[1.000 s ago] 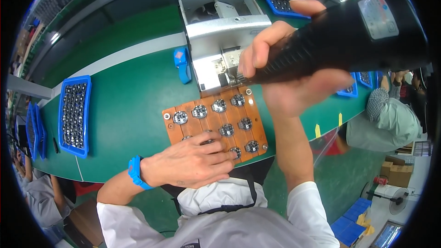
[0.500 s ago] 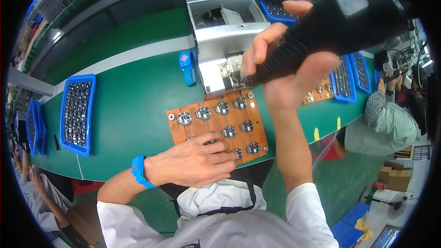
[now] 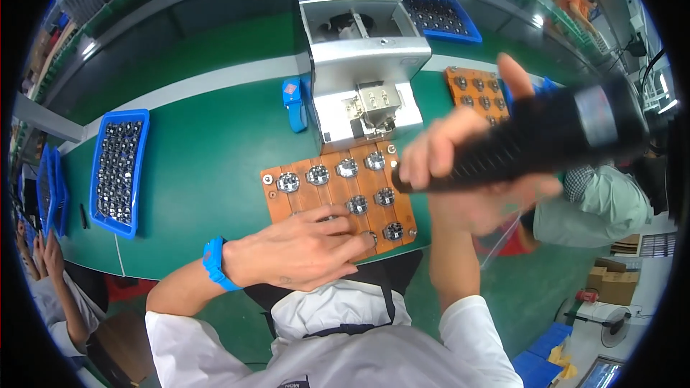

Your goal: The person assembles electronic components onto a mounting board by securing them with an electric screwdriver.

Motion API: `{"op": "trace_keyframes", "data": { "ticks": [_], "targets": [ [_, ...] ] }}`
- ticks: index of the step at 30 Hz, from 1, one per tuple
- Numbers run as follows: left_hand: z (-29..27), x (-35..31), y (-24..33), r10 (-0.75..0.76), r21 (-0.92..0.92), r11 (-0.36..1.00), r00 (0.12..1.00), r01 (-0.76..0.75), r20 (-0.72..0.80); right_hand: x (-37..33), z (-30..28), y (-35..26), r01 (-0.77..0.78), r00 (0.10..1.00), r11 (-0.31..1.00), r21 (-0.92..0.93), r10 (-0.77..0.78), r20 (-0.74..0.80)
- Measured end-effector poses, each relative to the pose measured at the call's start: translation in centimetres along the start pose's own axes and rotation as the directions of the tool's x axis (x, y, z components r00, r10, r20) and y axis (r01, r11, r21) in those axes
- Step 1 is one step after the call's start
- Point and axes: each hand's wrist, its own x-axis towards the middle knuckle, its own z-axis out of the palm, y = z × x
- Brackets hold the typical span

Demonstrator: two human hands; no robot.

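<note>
**Inspector A:** The orange rectangular fixture board (image 3: pixel 338 197) lay flat on the green bench top (image 3: pixel 201 165), at its near edge just in front of the grey box-shaped machine (image 3: pixel 363 50). It carried round silver metal parts (image 3: pixel 347 167) in two rows; every seat in view was filled, though the hand hid the near-left ones.

**Inspector B:** And the hands?

**Inspector A:** The left hand (image 3: pixel 295 251) was spread flat on the board's near edge, fingers pressing down, holding nothing. The right hand (image 3: pixel 467 172) was clamped around a black ribbed powered driver (image 3: pixel 532 140), raised above the board's right end, not touching it.

**Inspector B:** Progress?

**Inspector A:** Loading looked complete. Whether any part had been fastened could not be told. A second orange board (image 3: pixel 474 90) and blue trays of small parts (image 3: pixel 118 169) suggested more work waited.
</note>
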Motion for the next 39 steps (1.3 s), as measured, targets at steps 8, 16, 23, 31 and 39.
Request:
{"op": "trace_keyframes", "data": {
  "ticks": [8,16,23,31,39],
  "targets": [
    [0.4,0.0,-0.6,0.002,-0.128,0.992,0.998,-0.009,-0.056,-6.8,3.1,-3.8,-0.064,0.991,0.973,-0.223,0.037,-0.125],
    [0.5,0.0,-0.6,-0.017,-0.135,0.991,0.997,0.007,-0.075,-7.7,2.1,-4.1,-0.183,0.983,0.973,-0.138,0.182,-0.017],
    [0.5,0.0,-0.3,-0.018,-0.140,0.990,0.996,0.006,-0.084,-7.5,1.2,-3.8,-0.282,0.951,0.958,-0.060,0.287,0.112],
    [0.5,0.1,-0.5,-0.005,-0.127,0.992,0.996,-0.007,-0.095,-7.7,1.4,-2.4,-0.183,0.955,0.970,-0.158,0.214,0.206],
    [0.8,0.1,-0.4,0.003,-0.091,0.996,0.993,-0.014,-0.117,-7.9,3.9,-1.8,-0.131,0.990,0.947,-0.294,0.139,0.007]
  ]
}}
